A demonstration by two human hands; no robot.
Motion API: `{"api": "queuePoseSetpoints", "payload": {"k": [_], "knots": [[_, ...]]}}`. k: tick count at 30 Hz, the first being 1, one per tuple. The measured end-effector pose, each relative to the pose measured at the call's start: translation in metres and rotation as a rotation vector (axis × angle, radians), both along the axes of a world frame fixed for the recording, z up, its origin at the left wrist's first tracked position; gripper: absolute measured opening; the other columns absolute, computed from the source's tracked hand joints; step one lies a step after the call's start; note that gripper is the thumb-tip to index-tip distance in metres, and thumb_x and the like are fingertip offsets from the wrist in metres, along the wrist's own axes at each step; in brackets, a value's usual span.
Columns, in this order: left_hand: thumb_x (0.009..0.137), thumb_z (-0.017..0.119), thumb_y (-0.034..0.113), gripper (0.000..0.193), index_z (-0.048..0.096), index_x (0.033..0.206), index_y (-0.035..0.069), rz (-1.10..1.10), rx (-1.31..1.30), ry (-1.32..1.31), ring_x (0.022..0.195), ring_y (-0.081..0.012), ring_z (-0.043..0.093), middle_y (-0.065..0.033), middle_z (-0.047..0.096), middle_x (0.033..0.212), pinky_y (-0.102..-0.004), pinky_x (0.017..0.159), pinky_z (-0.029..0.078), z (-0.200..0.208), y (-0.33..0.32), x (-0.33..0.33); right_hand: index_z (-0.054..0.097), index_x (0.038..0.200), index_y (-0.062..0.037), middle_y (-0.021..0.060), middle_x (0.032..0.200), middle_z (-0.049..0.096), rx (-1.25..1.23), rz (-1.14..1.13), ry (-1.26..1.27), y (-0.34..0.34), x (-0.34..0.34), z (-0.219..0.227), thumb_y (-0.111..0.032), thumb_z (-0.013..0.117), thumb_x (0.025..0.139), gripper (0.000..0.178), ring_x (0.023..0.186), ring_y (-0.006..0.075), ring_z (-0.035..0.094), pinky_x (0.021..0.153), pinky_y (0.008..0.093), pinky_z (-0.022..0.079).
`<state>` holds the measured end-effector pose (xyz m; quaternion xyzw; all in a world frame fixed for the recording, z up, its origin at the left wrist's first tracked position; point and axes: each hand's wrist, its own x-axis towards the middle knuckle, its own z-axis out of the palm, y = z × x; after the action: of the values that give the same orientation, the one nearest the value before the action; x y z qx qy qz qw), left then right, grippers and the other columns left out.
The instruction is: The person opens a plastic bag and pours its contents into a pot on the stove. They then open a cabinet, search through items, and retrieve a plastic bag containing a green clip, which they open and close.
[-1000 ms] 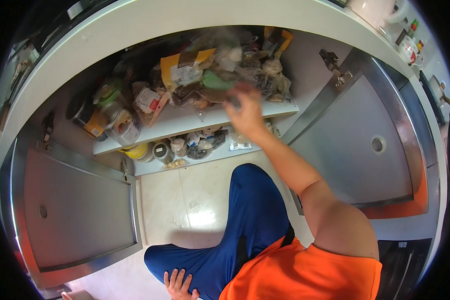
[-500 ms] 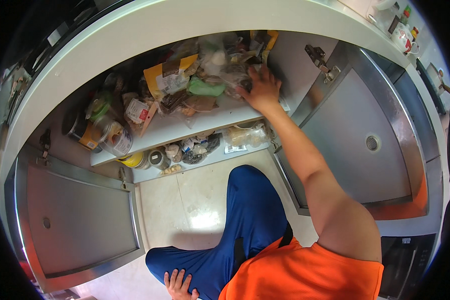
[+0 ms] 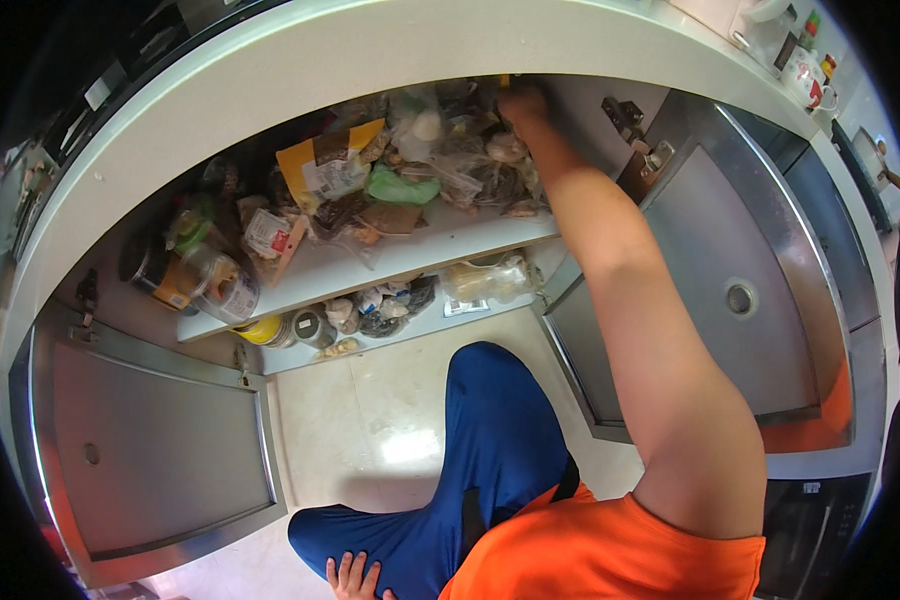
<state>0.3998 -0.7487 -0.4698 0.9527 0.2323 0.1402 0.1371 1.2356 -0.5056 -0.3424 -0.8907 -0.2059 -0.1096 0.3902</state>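
My right hand (image 3: 523, 103) reaches deep into the top right corner of an open cabinet, above a heap of clear plastic bags (image 3: 480, 165) on the upper shelf (image 3: 410, 255). Its fingers are hidden in the dark under the countertop, so I cannot tell what they touch. My left hand (image 3: 352, 577) rests flat on my blue trouser leg at the bottom edge, fingers apart and holding nothing. A green bag (image 3: 402, 187) and a yellow packet (image 3: 327, 168) lie left of the right hand.
Two grey cabinet doors stand open, the left door (image 3: 155, 450) and the right door (image 3: 740, 290). Jars and tins (image 3: 195, 280) crowd the shelf's left end. Small jars and a bag (image 3: 370, 310) fill the lower shelf. A pale countertop (image 3: 370, 50) overhangs the cabinet.
My right hand has moved from the middle of the bag pile up and to the right, into the cabinet's far top corner. The left hand has stayed on my leg.
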Motion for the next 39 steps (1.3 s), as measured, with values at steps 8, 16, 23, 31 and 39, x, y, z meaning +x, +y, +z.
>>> {"api": "queuePoseSetpoints", "payload": {"k": [8,16,23,31,39], "knots": [[0.089,0.046,0.044,0.052,0.064,0.119,0.006,0.034,-0.016,-0.011,0.127,-0.0431,0.051,-0.0203,0.059,0.133,-0.0634,0.11,0.028,0.0,-0.007,-0.003,0.072,0.089,-0.0045,0.0202,0.09,0.071,0.051,-0.05,-0.471,-0.004,0.04,-0.002,-0.038,0.063,0.086,0.035,0.085,0.036,0.069,0.075,0.0455,0.056],[0.089,0.047,0.043,0.051,0.064,0.12,0.006,0.029,-0.022,-0.015,0.127,-0.0429,0.051,-0.0206,0.059,0.132,-0.0633,0.11,0.028,-0.001,-0.002,-0.001,0.071,0.091,-0.0012,0.0206,0.092,0.072,0.604,0.055,-0.266,0.015,0.088,-0.025,-0.026,0.06,0.09,0.027,0.087,0.0389,0.068,0.075,0.0441,0.053],[0.09,0.046,0.043,0.051,0.063,0.121,0.006,0.044,-0.011,-0.023,0.127,-0.0432,0.051,-0.0205,0.059,0.132,-0.0638,0.11,0.028,-0.002,-0.005,-0.001,0.07,0.104,-0.0003,0.0175,0.1,0.072,0.674,-0.014,-0.194,-0.007,0.033,-0.002,-0.022,0.066,0.088,0.027,0.096,0.0345,0.068,0.082,0.0446,0.052],[0.091,0.044,0.045,0.054,0.064,0.122,0.006,0.082,0.008,-0.018,0.127,-0.0429,0.05,-0.0201,0.059,0.132,-0.0643,0.11,0.027,-0.002,-0.014,-0.002,0.07,0.109,-0.0002,0.0196,0.109,0.07,0.53,0.239,-0.655,0.006,-0.063,0.021,-0.044,0.063,0.089,0.049,0.105,0.0394,0.063,0.099,0.0464,0.045],[0.088,0.046,0.043,0.054,0.064,0.12,0.004,0.071,0.005,0.069,0.127,-0.0419,0.05,-0.0204,0.058,0.134,-0.0637,0.11,0.027,0.009,-0.015,0.003,0.048,0.143,-0.0055,0.0214,0.143,0.05,-0.071,0.581,-0.123,0.108,-0.173,0.019,-0.072,0.062,0.078,0.094,0.133,0.0327,0.047,0.11,0.0464,0.036]]}}
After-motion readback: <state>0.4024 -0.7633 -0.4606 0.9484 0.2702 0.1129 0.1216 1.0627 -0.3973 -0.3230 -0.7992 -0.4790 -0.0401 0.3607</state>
